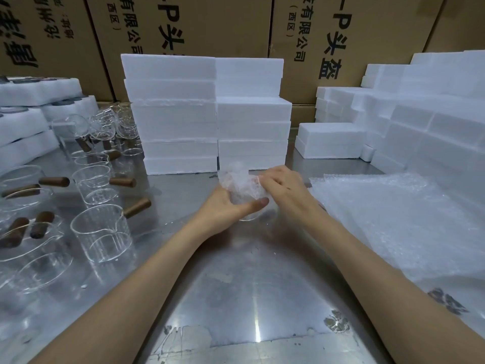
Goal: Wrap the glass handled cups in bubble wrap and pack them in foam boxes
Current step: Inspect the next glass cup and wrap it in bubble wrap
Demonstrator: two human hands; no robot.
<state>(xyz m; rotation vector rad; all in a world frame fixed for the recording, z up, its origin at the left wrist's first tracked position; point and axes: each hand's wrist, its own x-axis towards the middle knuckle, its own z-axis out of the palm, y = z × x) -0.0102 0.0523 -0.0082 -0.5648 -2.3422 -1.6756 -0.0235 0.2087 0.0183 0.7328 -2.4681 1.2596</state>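
Note:
A glass cup bundled in bubble wrap (240, 183) sits at the middle of the steel table (236, 285). My left hand (228, 206) grips the bundle from below, thumb across its front. My right hand (284, 183) pinches the loose wrap at the bundle's right side. Several bare glass cups with wooden handles (101, 229) stand on the left of the table. A pile of bubble wrap sheets (388, 222) lies on the right. Two stacks of closed white foam boxes (207, 114) rise just behind the bundle.
More foam boxes (409, 127) are heaped at the right rear. Foam trays (23, 122) are stacked at the far left. Brown cardboard cartons (328, 35) form a wall behind everything.

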